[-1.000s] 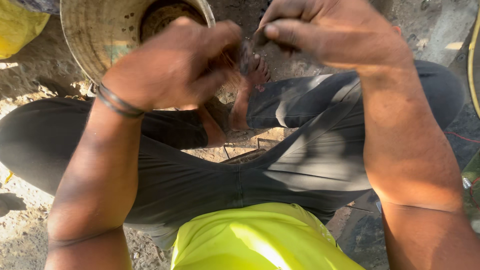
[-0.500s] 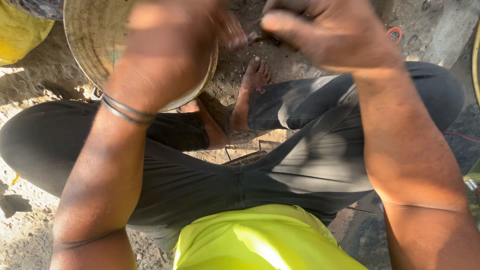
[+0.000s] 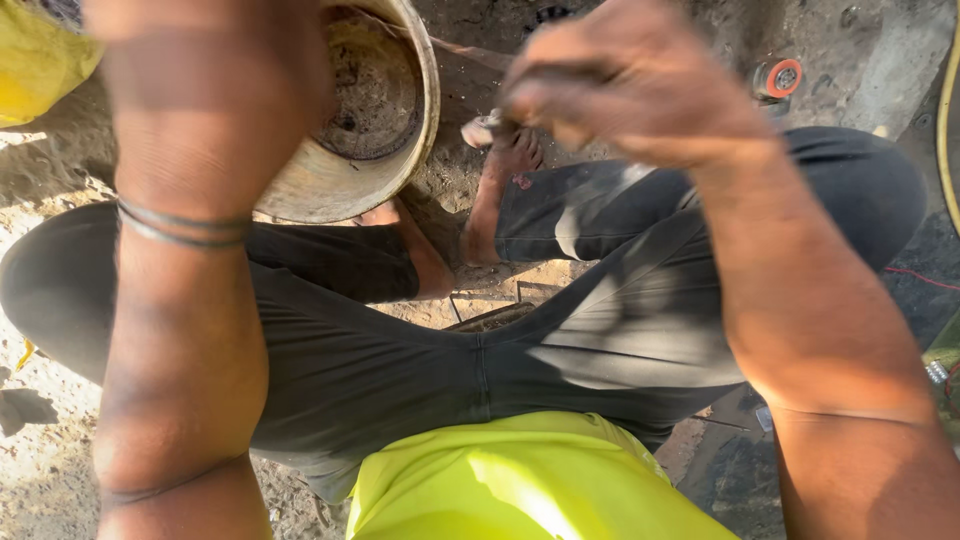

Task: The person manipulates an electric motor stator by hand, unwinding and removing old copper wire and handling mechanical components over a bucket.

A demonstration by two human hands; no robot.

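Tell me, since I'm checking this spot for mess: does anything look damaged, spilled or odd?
The round bucket by the left hand is caked with dried grey residue inside. The right hand is blurred, and what it pinches is unclear. Nothing looks spilled.

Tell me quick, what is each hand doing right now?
Left hand: raised near the round dirt-caked bucket; fingers out of view, so it cannot be told.
Right hand: closed, pinching something small and blurred.
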